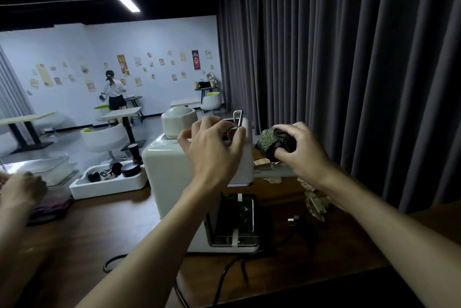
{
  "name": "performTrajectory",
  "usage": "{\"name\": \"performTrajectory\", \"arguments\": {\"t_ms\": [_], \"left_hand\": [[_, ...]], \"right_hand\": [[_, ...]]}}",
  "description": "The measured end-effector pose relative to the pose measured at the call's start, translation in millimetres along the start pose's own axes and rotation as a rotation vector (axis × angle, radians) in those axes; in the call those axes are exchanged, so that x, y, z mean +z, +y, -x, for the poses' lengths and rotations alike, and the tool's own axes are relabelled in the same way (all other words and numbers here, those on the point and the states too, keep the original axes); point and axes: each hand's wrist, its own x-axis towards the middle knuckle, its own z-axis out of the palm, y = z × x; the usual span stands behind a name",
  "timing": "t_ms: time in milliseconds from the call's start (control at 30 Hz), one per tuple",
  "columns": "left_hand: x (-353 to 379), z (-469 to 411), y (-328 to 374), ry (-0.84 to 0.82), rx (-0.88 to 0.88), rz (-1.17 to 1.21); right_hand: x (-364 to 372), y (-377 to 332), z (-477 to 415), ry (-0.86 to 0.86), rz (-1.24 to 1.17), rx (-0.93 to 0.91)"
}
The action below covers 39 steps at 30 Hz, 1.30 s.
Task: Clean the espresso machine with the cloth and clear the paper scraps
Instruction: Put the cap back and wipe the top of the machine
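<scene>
Gripping the bunched cloth (274,139) in our right hand (301,150), just right of centre; our left hand (212,143) pinches a metal fitting (232,131) atop the espresso machine (172,170), mid-frame. We judge wiping is in hand; next the cloth must reach the machine's top. Paper scraps (316,201) lie right of the machine, uncleared. The fitting's identity is unclear; another person's hand (23,188) is cut off at lower left.
</scene>
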Motion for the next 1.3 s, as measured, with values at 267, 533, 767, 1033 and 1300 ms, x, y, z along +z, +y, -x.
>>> {"name": "performTrajectory", "arguments": {"t_ms": [267, 533, 767, 1033, 1300], "left_hand": [[-23.5, -21.4, -45.9, -0.106, -0.061, 0.293], [-46.3, -2.0, -37.5, -0.101, 0.032, -0.046], [-45.8, 1.6, -42.9, -0.168, 0.000, 0.010], [-70.3, -13.3, -90.2, -0.224, 0.040, 0.248], [-78.7, -22.7, -113.9, -0.348, 0.020, 0.431]], "right_hand": [[-6.4, -2.2, -1.4, -0.018, -0.039, -0.081], [6.5, -13.0, 0.7, 0.101, -0.071, -0.108], [21.2, -20.8, -4.9, 0.157, 0.051, -0.195], [36.2, -49.4, 14.0, 0.080, 0.204, -0.425], [75.0, -90.4, 24.2, 0.016, 0.401, -0.697]]}}
